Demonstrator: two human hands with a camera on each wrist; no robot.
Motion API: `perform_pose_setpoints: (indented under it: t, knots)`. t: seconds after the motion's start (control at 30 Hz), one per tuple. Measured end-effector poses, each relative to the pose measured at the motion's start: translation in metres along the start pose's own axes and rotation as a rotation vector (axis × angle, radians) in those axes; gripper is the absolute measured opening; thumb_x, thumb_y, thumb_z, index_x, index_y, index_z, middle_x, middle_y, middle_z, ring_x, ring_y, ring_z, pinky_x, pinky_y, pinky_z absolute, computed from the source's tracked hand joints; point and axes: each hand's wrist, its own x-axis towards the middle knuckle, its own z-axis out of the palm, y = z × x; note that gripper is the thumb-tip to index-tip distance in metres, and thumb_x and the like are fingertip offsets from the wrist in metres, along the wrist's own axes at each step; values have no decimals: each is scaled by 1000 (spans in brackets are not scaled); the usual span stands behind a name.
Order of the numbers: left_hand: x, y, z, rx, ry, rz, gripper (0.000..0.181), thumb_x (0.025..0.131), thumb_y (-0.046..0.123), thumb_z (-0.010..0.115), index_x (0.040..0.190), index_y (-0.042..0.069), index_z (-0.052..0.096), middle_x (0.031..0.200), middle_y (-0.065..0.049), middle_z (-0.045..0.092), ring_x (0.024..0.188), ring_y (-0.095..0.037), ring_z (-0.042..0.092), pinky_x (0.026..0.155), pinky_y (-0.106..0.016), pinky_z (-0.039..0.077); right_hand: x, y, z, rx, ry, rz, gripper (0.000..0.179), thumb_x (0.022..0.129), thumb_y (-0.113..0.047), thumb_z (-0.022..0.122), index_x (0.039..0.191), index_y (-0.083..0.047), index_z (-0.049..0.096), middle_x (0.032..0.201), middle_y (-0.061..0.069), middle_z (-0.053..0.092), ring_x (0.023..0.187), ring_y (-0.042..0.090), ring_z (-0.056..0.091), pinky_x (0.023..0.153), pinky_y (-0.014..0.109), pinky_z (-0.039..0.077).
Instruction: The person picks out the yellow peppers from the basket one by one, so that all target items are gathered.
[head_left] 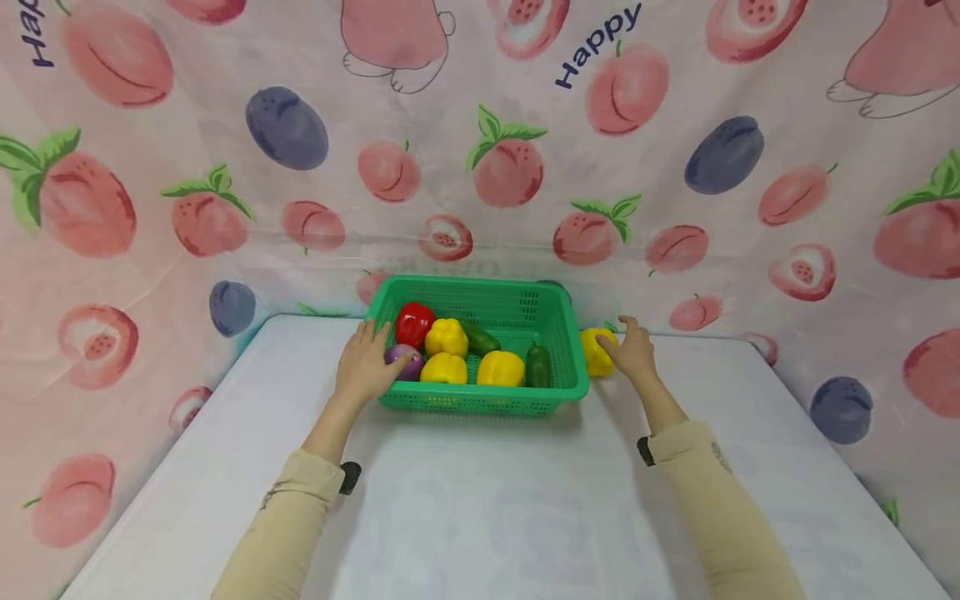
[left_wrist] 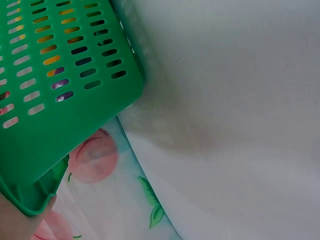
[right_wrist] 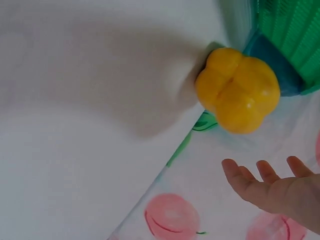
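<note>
Gripping the yellow pepper (head_left: 596,358) well would call for a low hold around its lobed body, as the skin looks slick; it sits on the white table (head_left: 480,508) just beside the right end of the green basket (head_left: 480,393). Near it, the right hand (head_left: 634,350) has its fingers loosely extended and wide, holding nothing; a level approach should avoid knocking the rim. The left hand (head_left: 364,362) lies at the basket's left end, fingers fairly straight, but whether they grip the rim cannot be told: the left wrist view catches only a sliver. No stem shows on the pepper.
</note>
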Motion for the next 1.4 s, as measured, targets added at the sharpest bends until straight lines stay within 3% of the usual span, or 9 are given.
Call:
perform_pose_setpoints:
  t: [0.33,0.63,1.1,1.4]
  knots:
    - [-1,2,4,0,-1,8,74,93,43,50,146,-3,27,152,-31,16,142,-46,12,118,-54,12,-14,-2,0,129,73,4,57,95,-21,51,140,6,31,140,36,33,130,49,33,105,61,33]
    - [-2,-1,3,-11,-12,-14,74,93,44,48,147,-2,25,154,-29,13,143,-44,9,118,-53,10,-22,-19,2,172,123,-44,52,94,-20,53,139,2,37,135,32,39,118,46,42,100,58,38]
    - [1,-1,1,-1,-1,-6,75,93,45,48,147,-2,25,154,-29,14,144,-44,9,118,-54,11,-37,-52,7,242,104,-138,48,93,-15,56,136,2,42,131,29,42,117,43,44,100,51,40]
    - [1,0,0,5,-11,-10,75,93,45,49,147,-2,25,154,-29,14,144,-44,9,118,-53,11,-47,-71,10,239,27,-157,49,93,-19,58,136,1,43,133,28,43,113,44,47,97,53,43]
